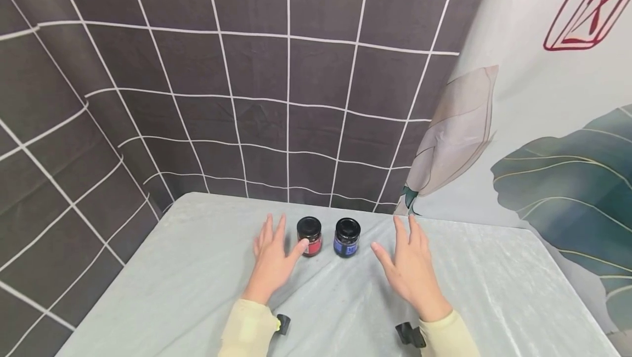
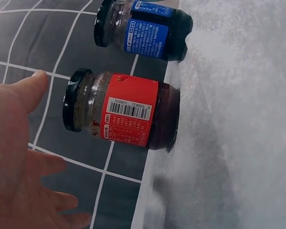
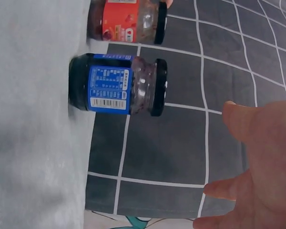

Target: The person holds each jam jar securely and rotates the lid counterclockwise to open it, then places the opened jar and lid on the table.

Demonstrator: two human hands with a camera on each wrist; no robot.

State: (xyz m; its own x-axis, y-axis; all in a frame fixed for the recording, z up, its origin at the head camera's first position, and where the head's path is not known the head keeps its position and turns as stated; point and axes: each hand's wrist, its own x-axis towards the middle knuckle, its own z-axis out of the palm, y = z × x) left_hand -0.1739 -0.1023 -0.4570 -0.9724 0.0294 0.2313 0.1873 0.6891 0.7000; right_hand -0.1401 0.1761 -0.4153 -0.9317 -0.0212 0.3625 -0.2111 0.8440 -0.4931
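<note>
Two glass jars with black lids stand upright side by side on the cloth-covered table. The left jar (image 1: 313, 248) has a red label, with a barcode facing the left wrist camera. The right jar (image 1: 346, 247) carries a blue label with white print. My left hand (image 1: 274, 261) is spread just left of the red-labelled jar (image 2: 128, 112), its thumb overlapping that jar's label in the head view. To the right of the blue-labelled jar (image 3: 109, 86), with a gap between, my right hand (image 1: 408, 266) has its fingers extended and holds nothing.
A pale grey velvety cloth (image 1: 197, 291) covers the table. Behind it hangs a dark curtain (image 1: 257, 72) with a white grid. A white hanging (image 1: 533, 99) with large leaf shapes is on the right. Each sleeve has a small black device at the wrist.
</note>
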